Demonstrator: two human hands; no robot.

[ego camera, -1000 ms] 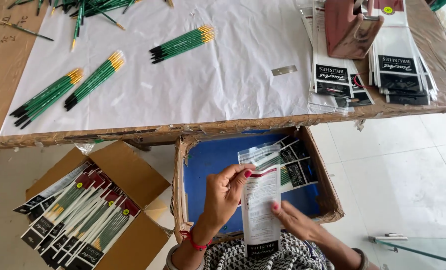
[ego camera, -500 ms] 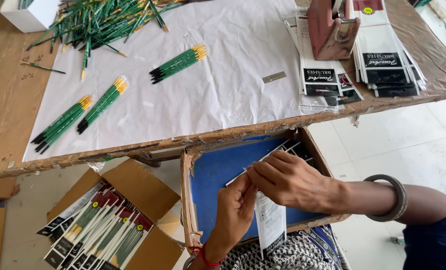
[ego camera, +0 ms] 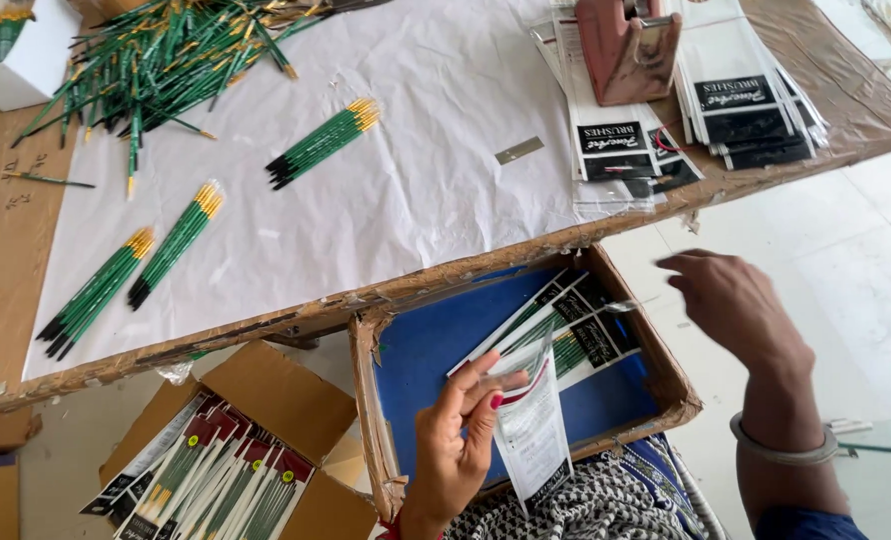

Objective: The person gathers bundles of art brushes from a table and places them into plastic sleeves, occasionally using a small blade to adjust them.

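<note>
The worktop [ego camera: 6, 330] fills the upper part of your view, most of it under a white sheet [ego camera: 436, 180], and everything else sits around that sheet. At the sheet's far left corner a loose heap of green brushes [ego camera: 166, 60] spreads out, with a small white box [ego camera: 26, 65] just beside it. Three banded bundles of green brushes lie on the sheet: one near its middle [ego camera: 324, 142] and two near its left edge [ego camera: 176, 243] [ego camera: 96, 290]. Off the sheet's right edge stand a reddish tape dispenser [ego camera: 628, 45] and stacks of clear sleeves with black labels [ego camera: 746, 110]. Below the sheet's near edge, off the worktop, a cardboard tray with a blue lining [ego camera: 446, 350] rests on your lap and holds a few packed brush sleeves [ego camera: 576, 330]. Further left of it, lower down, an open carton [ego camera: 266, 400] holds more packed sleeves [ego camera: 216, 480]. Your left hand [ego camera: 456, 440] is over the tray, its fingers pinched around the top of a clear packet [ego camera: 531, 430] that hangs down over the tray's near wall. Your right hand [ego camera: 731, 305] hovers beyond the tray's right wall, fingers loosely spread and holding nothing.
</note>
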